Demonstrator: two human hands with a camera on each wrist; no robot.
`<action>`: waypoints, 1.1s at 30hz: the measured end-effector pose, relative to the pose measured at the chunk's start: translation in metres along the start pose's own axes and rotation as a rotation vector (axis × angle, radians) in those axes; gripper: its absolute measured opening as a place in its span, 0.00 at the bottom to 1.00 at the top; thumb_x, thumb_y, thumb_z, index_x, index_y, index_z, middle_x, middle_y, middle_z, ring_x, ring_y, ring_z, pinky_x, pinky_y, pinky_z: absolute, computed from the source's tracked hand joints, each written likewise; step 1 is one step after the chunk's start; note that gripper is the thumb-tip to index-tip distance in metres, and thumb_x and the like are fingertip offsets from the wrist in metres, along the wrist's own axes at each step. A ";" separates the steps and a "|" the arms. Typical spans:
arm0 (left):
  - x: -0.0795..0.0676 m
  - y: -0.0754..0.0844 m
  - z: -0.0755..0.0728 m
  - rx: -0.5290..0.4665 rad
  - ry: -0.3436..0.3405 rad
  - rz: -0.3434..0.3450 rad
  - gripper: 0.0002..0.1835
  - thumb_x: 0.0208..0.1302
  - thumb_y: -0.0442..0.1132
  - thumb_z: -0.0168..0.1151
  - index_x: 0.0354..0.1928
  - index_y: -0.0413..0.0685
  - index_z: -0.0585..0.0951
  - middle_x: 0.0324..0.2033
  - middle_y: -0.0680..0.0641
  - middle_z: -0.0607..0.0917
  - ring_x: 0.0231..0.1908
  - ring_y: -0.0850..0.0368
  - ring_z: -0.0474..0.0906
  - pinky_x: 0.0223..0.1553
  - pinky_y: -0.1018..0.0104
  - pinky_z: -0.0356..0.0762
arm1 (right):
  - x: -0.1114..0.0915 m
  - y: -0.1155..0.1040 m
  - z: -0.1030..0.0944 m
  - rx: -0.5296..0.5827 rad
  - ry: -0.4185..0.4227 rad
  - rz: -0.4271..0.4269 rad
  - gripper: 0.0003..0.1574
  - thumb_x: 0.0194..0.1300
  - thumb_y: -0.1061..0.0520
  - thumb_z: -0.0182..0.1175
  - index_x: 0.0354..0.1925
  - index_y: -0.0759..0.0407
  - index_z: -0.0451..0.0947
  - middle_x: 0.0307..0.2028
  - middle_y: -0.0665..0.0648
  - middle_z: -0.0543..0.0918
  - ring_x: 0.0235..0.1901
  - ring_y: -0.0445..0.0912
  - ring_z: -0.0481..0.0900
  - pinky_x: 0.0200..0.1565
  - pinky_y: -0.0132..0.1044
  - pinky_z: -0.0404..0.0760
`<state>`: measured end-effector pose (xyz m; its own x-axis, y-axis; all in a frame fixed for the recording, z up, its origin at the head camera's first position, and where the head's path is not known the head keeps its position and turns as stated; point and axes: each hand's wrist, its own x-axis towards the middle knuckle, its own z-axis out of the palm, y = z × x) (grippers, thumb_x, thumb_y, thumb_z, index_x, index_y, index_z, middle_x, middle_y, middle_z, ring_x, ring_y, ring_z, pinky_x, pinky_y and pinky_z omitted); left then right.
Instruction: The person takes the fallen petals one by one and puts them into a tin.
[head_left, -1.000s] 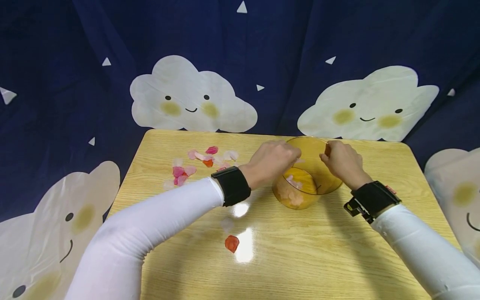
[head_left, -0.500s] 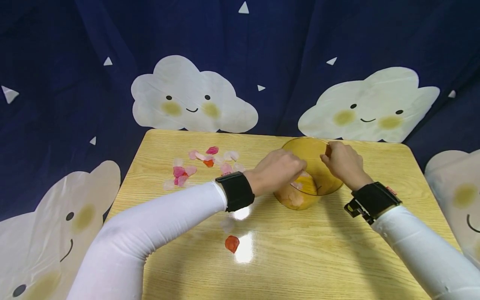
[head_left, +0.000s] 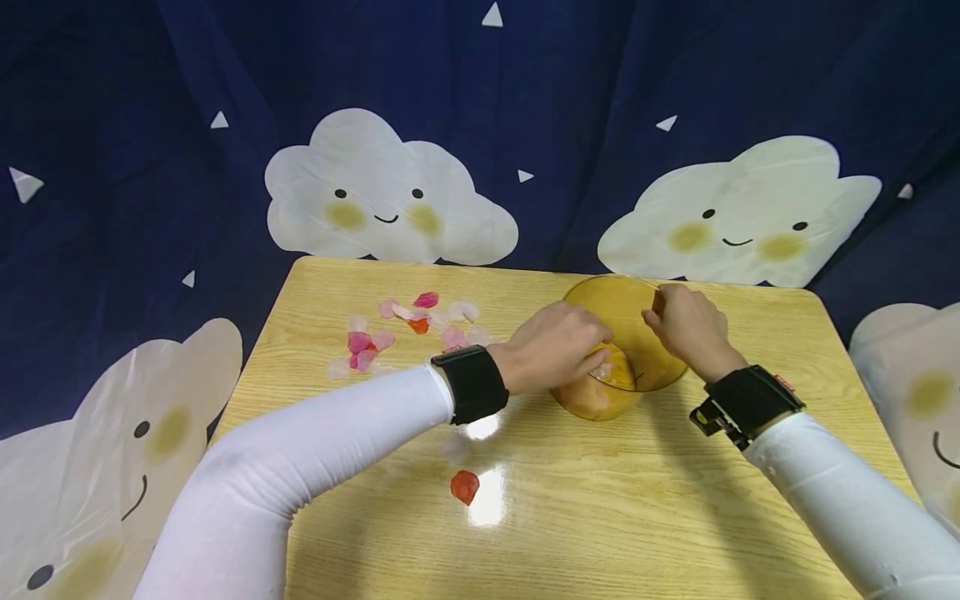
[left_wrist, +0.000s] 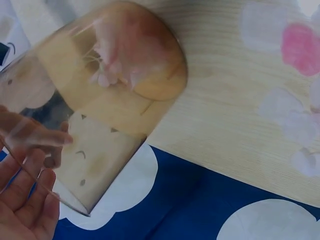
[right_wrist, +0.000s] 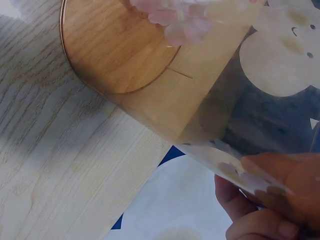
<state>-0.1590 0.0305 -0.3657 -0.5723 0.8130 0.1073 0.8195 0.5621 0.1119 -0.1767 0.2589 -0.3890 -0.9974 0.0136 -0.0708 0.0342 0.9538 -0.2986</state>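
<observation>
The white-sleeved left arm (head_left: 315, 446) is bending at the elbow (head_left: 228, 479) and slanting inward; the right arm (head_left: 855, 492), also white-sleeved, is angling in from the lower right. The left hand (head_left: 557, 343) is showing its back, its fingers (left_wrist: 40, 202) loosely bent. Near but apart, the right hand (head_left: 687, 329) is gripping, its thumb (right_wrist: 272, 167) lying opposite its curled fingers (right_wrist: 232, 197).

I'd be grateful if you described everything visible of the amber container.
The amber container is a transparent, round vessel, seemingly glass or plastic, with an open top, thin rim and round base. A short dark line shows near the base. It appears upright on the table, right of centre in the head view, with pink petals inside. The right hand pinches its wall at the rim; the left hand is at its opening, contact unclear.
</observation>
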 end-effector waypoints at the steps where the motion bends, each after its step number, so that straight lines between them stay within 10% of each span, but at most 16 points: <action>1: -0.001 -0.001 -0.001 -0.006 0.010 -0.004 0.11 0.75 0.47 0.55 0.42 0.55 0.84 0.37 0.57 0.87 0.43 0.60 0.82 0.51 0.63 0.78 | 0.000 0.000 0.000 0.000 -0.001 0.002 0.16 0.71 0.53 0.60 0.29 0.60 0.72 0.23 0.59 0.75 0.24 0.54 0.74 0.24 0.44 0.66; 13: -0.019 -0.031 -0.011 -0.112 0.177 -0.106 0.11 0.74 0.42 0.55 0.48 0.49 0.85 0.45 0.53 0.89 0.47 0.57 0.83 0.54 0.64 0.77 | 0.000 0.000 0.001 -0.002 -0.010 0.004 0.15 0.71 0.52 0.59 0.30 0.60 0.73 0.24 0.60 0.77 0.26 0.55 0.76 0.26 0.46 0.67; 33: -0.069 -0.086 0.000 -0.157 0.192 -0.259 0.11 0.73 0.41 0.56 0.45 0.46 0.86 0.43 0.48 0.90 0.46 0.51 0.84 0.53 0.57 0.79 | 0.000 0.000 0.000 0.001 -0.010 -0.001 0.14 0.71 0.53 0.59 0.30 0.60 0.74 0.25 0.60 0.77 0.26 0.54 0.75 0.27 0.46 0.67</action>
<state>-0.1899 -0.0734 -0.3830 -0.7683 0.5947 0.2370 0.6399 0.7039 0.3082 -0.1764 0.2588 -0.3886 -0.9967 0.0102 -0.0799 0.0338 0.9535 -0.2995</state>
